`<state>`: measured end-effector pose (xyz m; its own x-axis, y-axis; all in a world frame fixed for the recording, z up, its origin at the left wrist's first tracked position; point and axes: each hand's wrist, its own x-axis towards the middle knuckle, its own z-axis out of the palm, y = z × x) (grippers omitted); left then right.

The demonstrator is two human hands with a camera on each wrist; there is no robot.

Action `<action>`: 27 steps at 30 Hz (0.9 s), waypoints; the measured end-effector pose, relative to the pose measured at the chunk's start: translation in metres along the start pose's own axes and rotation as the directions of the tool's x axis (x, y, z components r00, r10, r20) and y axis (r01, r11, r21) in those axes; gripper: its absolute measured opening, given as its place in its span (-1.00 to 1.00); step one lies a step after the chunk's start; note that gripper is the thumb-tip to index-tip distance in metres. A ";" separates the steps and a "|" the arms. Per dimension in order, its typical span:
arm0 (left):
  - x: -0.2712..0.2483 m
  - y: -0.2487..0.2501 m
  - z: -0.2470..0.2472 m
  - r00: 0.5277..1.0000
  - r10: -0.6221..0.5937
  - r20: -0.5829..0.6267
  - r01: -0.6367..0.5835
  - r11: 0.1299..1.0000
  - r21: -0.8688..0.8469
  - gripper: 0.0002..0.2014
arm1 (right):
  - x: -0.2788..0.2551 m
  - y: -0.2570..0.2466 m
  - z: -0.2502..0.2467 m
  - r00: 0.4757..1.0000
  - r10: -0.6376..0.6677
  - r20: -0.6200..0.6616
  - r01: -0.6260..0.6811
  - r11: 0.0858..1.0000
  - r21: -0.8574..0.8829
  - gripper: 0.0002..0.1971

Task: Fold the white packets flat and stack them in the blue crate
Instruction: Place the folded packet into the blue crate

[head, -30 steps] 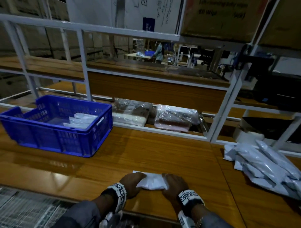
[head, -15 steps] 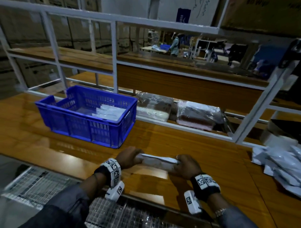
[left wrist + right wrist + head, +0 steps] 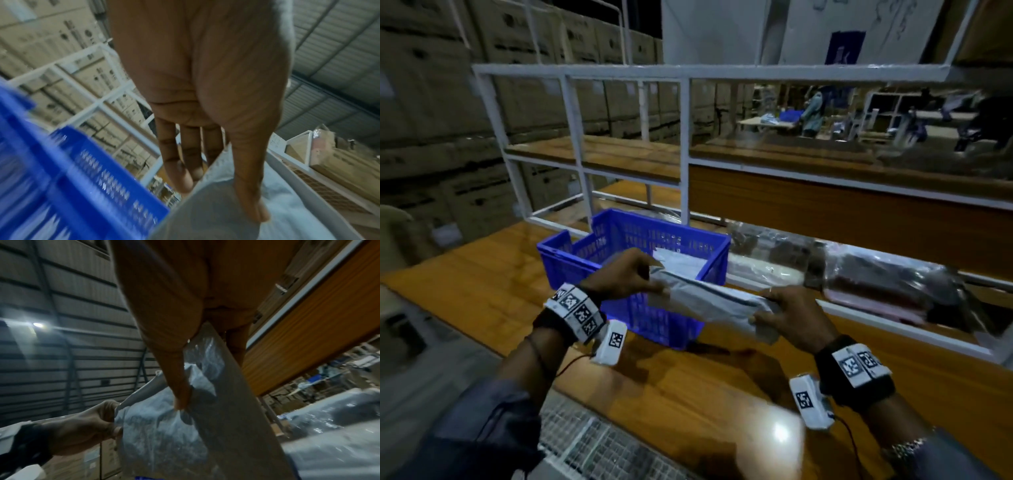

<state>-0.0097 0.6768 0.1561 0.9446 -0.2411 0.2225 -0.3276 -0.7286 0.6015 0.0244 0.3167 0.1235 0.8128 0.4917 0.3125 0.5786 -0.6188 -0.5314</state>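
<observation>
The folded white packet (image 3: 709, 303) was held clear of the wooden bench (image 3: 688, 394), its long axis running side to side between the hands. The left hand (image 3: 625, 274) pinched the left end, thumb on top; the right hand (image 3: 792, 317) gripped the right end, fingers curled round it. The blue crate (image 3: 671, 236) stood directly beyond, already holding stacked packets (image 3: 678, 260). The left hand was nearer, over the crate's near wall; judged, the carry forward was short.
</observation>
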 end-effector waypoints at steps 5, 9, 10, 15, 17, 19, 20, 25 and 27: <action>0.023 0.004 -0.050 0.995 -0.025 -0.097 0.030 0.998 0.049 -0.85 | 0.063 -0.013 0.001 0.993 -0.088 -0.078 0.092 0.995 0.047 -0.73; 0.038 -0.020 -0.075 0.991 -0.089 -0.098 0.096 0.993 0.066 -0.77 | 0.098 -0.019 0.017 0.988 -0.069 -0.141 0.081 0.994 0.080 -0.75; 0.043 -0.029 -0.080 0.990 -0.106 -0.093 0.114 0.990 0.080 -0.75 | 0.107 -0.018 0.022 0.987 -0.066 -0.144 0.080 0.993 0.091 -0.75; 0.075 -0.068 -0.099 0.989 -0.130 -0.068 0.136 0.987 0.087 -0.74 | 0.156 -0.020 0.046 0.991 -0.055 -0.119 0.066 0.994 0.092 -0.83; 0.090 -0.086 -0.107 0.991 -0.134 -0.028 0.136 0.986 0.095 -0.77 | 0.177 -0.021 0.056 0.994 -0.049 -0.097 0.056 0.996 0.074 -0.85; 0.104 -0.110 -0.113 0.994 -0.106 0.036 0.103 0.991 0.082 -0.82 | 0.197 -0.021 0.067 0.996 -0.057 -0.068 0.060 0.997 0.041 -0.88; 0.111 -0.124 -0.115 0.993 -0.097 0.067 0.091 0.991 0.094 -0.82 | 0.207 -0.022 0.073 0.997 -0.058 -0.044 0.060 0.998 0.029 -0.89; 0.157 -0.188 -0.128 0.944 -0.110 0.310 0.030 0.968 0.250 -0.67 | 0.250 -0.023 0.100 0.997 -0.028 0.069 0.029 1.000 -0.013 -0.81; 0.183 -0.204 -0.129 0.905 -0.084 0.418 -0.081 0.928 0.363 -0.58 | 0.267 -0.020 0.106 0.994 0.031 0.109 -0.025 0.998 -0.061 -0.73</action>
<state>0.2283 0.8642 0.1733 0.8893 -0.4247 -0.1697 -0.3746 -0.8893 0.2622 0.2231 0.5251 0.1343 0.8184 0.5357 0.2080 0.5612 -0.6672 -0.4897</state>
